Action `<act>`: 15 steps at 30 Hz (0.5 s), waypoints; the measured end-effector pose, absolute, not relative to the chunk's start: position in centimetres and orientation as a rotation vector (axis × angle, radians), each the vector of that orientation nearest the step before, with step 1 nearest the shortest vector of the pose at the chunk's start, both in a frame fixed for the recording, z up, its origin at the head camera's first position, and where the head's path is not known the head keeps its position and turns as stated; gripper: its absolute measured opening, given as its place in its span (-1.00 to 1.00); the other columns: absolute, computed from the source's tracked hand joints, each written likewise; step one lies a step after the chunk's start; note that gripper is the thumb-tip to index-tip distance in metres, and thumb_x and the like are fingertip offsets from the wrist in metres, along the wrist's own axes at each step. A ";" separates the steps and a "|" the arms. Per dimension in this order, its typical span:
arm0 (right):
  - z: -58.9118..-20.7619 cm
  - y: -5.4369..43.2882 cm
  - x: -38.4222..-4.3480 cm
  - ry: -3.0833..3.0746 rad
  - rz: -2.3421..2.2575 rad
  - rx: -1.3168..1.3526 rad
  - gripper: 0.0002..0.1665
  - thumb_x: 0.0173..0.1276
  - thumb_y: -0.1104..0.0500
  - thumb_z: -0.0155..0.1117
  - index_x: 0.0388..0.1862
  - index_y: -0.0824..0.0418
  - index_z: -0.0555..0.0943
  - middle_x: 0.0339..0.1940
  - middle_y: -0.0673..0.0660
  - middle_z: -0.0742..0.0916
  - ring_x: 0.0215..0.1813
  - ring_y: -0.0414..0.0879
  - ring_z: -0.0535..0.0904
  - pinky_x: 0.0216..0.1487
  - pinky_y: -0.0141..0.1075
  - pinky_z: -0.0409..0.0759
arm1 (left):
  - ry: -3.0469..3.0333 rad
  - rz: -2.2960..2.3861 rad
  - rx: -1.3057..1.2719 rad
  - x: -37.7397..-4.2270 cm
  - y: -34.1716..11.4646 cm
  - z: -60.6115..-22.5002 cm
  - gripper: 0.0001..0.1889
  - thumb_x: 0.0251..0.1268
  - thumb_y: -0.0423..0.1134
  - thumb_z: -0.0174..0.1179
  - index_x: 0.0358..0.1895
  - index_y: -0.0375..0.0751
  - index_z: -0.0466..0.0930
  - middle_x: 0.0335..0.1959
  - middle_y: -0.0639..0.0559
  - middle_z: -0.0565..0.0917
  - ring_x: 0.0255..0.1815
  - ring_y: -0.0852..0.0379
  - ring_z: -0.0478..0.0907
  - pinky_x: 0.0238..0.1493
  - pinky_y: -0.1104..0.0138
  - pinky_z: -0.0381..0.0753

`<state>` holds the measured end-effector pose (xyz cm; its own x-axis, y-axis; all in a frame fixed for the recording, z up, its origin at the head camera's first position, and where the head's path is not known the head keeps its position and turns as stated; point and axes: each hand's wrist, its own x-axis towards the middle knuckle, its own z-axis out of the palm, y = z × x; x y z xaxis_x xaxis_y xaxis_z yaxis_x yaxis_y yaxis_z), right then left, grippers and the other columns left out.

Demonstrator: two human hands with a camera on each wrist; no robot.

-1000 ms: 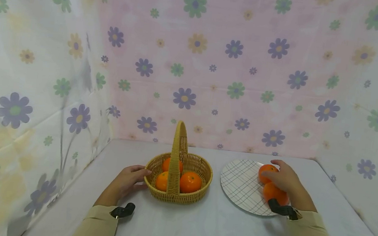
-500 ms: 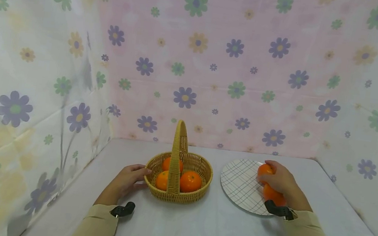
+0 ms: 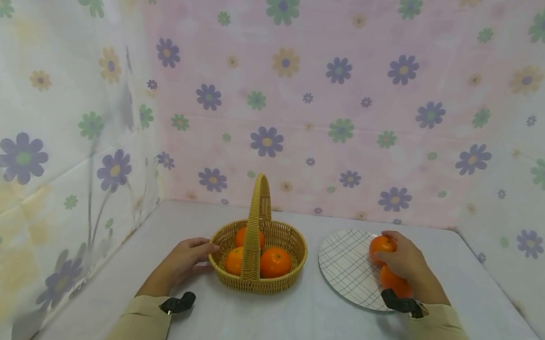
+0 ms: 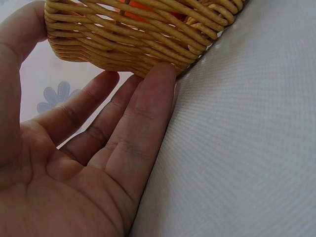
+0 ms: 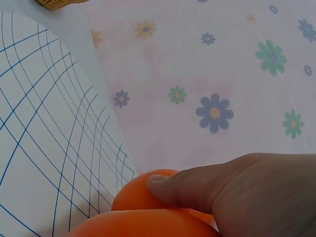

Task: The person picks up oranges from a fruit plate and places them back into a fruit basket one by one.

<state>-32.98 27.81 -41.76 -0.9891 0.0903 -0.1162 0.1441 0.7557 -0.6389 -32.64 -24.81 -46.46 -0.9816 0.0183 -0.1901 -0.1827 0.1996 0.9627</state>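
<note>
Head view: far orange [image 3: 377,250] at the plate's right edge, pinched in right hand [image 3: 408,264]; thumb on its near side, fingertips curled over the far side. Whether it touches the plate [image 3: 347,271], cannot tell. Skin smooth, bright, glossy. Near orange [image 3: 395,283] just in front, partly under the palm. Right wrist view shows the thumb laid nearly straight across the far orange; other fingers hidden there.

Plate white with crossing dark lines, toward the table's far right corner. Left of it, wicker basket [image 3: 269,287], upright, tall arched handle, three oranges [image 3: 275,263] inside. Left hand [image 3: 183,258] at the basket's left rim; fingers extended, slightly spread, tips touching the outer wall. Lowest finger lies along the white-covered table [image 3: 254,330].
</note>
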 end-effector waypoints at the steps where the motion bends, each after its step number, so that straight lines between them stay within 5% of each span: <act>1: -41.8 27.8 -33.0 2.870 -1.053 0.194 -0.06 0.41 0.01 0.35 0.64 0.16 0.15 0.47 0.48 0.39 0.26 0.42 0.41 0.22 0.40 0.54 | 2.306 1.886 -0.162 -32.7 -24.8 -46.5 -0.40 0.37 0.02 0.35 0.33 -0.28 0.53 0.32 -0.24 0.58 0.18 -0.06 0.65 0.11 0.12 0.77; 15: -40.4 27.2 -32.5 2.902 -1.091 0.153 -0.05 0.41 -0.07 0.32 0.66 0.08 0.15 0.52 0.49 0.36 0.31 0.43 0.41 0.25 0.42 0.51 | 2.299 1.901 -0.163 -32.9 -25.0 -46.8 -0.39 0.36 0.02 0.36 0.32 -0.30 0.53 0.33 -0.25 0.58 0.18 -0.08 0.65 0.09 0.12 0.78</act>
<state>-32.51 27.24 -40.38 -0.9944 0.0788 -0.0700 0.1054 0.7480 -0.6552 -32.87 -24.95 -46.83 -0.9822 0.0141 -0.1874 -0.1814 0.1891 0.9651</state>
